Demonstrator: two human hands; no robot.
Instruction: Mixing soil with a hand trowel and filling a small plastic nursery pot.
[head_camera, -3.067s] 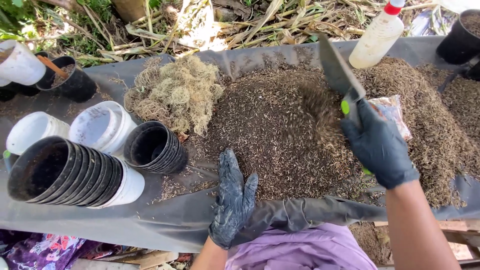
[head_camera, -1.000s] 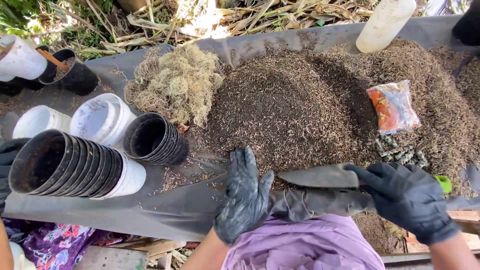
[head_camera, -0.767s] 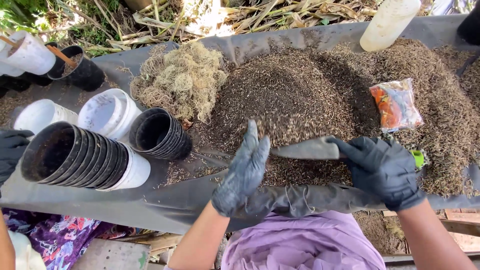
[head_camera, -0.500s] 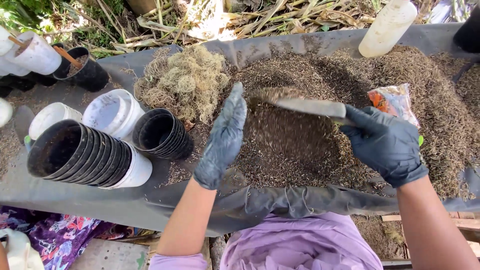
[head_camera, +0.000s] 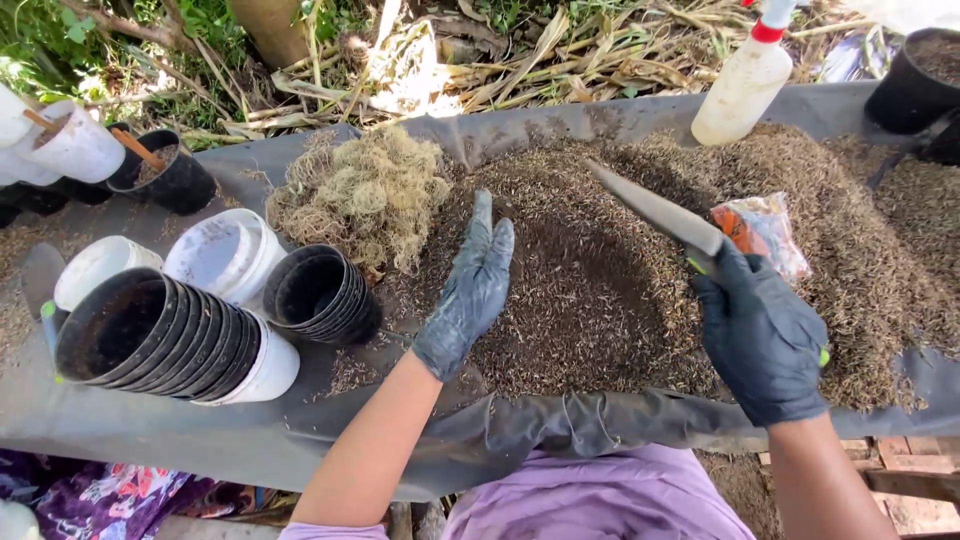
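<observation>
Gripping a trowel (head_camera: 660, 212), the right hand (head_camera: 762, 335) stays closed; the left hand (head_camera: 472, 285) lies open, flat on the potting mix (head_camera: 590, 300). Its blade could nick those fingers, or push mix past both hands off the tabletop (head_camera: 150, 440).

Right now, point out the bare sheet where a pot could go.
Bare grey sheet runs along the near edge, below the stacked black pots. A smaller patch lies between the small pot stack and the left hand. The middle is crowded: the potting mix fills it, and the right hand holds the trowel.

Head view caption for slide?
Gloved left hand presses the potting mix; gloved right hand lifts a trowel.
</observation>
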